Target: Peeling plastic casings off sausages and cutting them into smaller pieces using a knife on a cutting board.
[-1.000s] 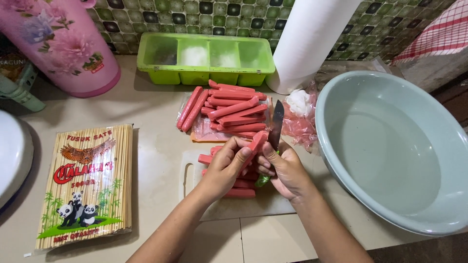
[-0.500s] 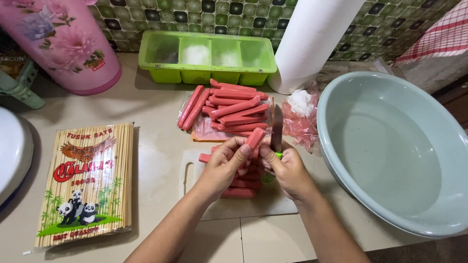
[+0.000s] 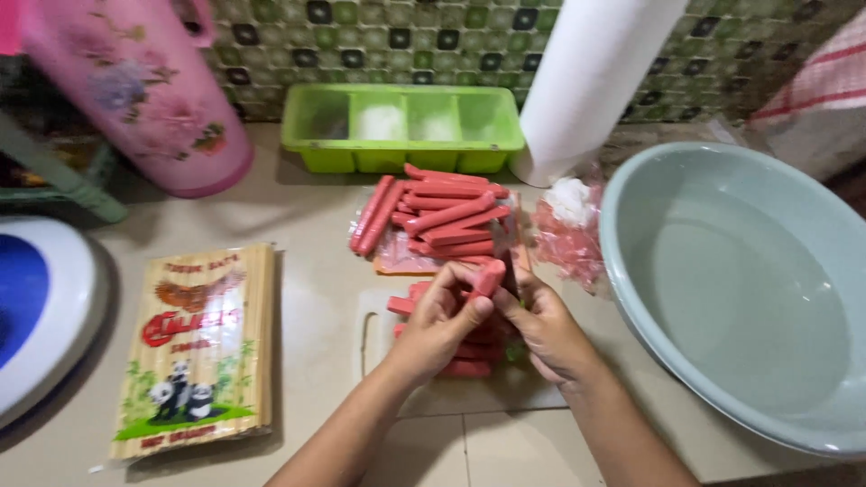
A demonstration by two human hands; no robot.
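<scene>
The whole view is softly blurred by motion. The two hands meet over the white plastic cutting board [image 3: 379, 335], and the left hand [image 3: 439, 323] and right hand [image 3: 544, 326] cover most of the small heap of red sausages [image 3: 465, 368] lying on it; a dark, thin thing between the hands cannot be made out. The wide pale grey-green plastic basin [image 3: 749, 289] is cut off at the right and near edges. The pink flowered plastic jug [image 3: 144, 99] loses its top to the far edge, as does the white paper towel roll [image 3: 591, 86]. The white and blue dish [image 3: 36, 316] runs off the left edge.
</scene>
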